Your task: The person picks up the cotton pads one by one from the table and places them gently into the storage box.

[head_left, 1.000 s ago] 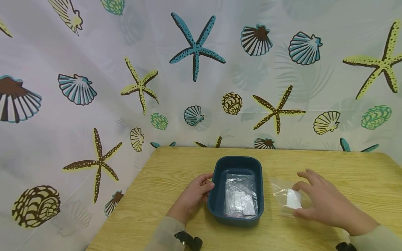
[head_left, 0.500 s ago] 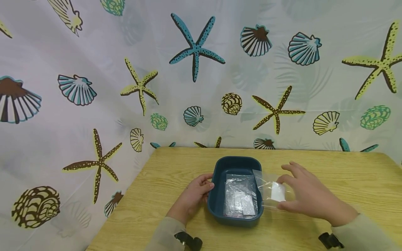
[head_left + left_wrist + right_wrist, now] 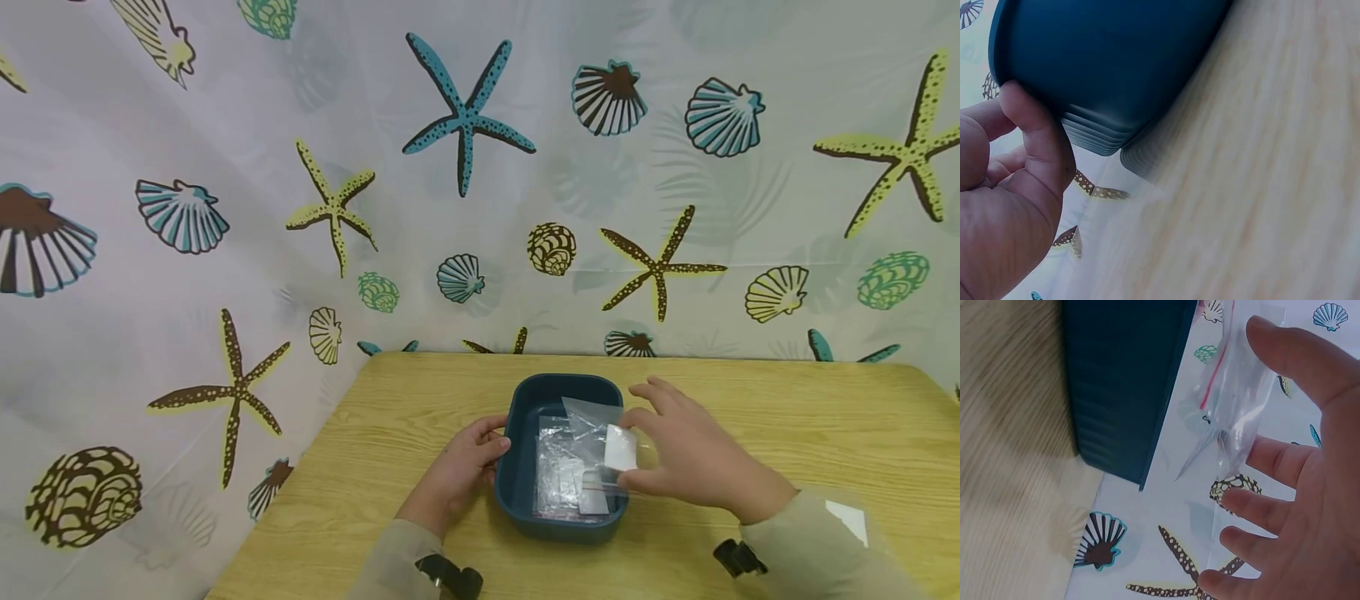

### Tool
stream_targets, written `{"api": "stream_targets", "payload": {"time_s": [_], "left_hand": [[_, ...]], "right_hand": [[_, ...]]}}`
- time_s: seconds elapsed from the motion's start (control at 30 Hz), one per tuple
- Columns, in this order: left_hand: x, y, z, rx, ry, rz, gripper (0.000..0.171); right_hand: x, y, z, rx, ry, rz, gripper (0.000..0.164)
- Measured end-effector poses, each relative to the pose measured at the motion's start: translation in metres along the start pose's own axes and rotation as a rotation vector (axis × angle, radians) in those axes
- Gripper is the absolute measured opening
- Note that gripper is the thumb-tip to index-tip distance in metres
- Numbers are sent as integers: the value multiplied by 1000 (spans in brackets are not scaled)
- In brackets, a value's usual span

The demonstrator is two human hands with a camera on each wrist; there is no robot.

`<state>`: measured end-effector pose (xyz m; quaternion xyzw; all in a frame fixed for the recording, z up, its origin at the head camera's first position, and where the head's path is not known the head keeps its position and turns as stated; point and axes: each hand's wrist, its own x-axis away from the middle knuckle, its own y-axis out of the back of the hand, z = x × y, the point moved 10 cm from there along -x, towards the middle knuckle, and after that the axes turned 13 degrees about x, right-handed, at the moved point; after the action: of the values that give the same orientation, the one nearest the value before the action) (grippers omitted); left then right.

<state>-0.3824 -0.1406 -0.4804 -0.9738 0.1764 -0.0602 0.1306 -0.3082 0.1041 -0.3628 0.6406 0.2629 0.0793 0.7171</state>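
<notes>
A dark blue plastic bin [image 3: 512, 492] stands on the table in the head view, holding several clear plastic bags [image 3: 558, 479] with pale inserts. My left hand [image 3: 461, 467] holds the bin's left side, its thumb bent at the wall near the rim in the left wrist view. Between thumb and index finger, my right hand [image 3: 686, 454] pinches a clear zip bag [image 3: 592, 417] with a white insert at the bin's right rim. That bag's free end reaches over the bin's contents. In the right wrist view its red zip strip shows, and the other fingers are loosely spread.
Another clear bag with a white piece [image 3: 847, 521] lies on the wooden table [image 3: 810, 417], partly behind the right sleeve. A curtain [image 3: 525, 167] printed with shells and starfish hangs along the table's back and left side.
My right hand has moved left with the zip bag, from the table right of the bin to its right rim. The bag at the right sleeve has come into sight. My left hand stays put.
</notes>
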Motion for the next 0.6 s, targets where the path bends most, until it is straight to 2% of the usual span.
{"api": "stream_targets", "payload": {"time_s": [0.33,0.6], "left_hand": [[0,1,0,-4,10,-7,45],[-1,1,0,7,10,-3,44]], "right_hand": [[-29,-8,25,19,25,15,63],[-43,-16,36,44,13,35,63]]}}
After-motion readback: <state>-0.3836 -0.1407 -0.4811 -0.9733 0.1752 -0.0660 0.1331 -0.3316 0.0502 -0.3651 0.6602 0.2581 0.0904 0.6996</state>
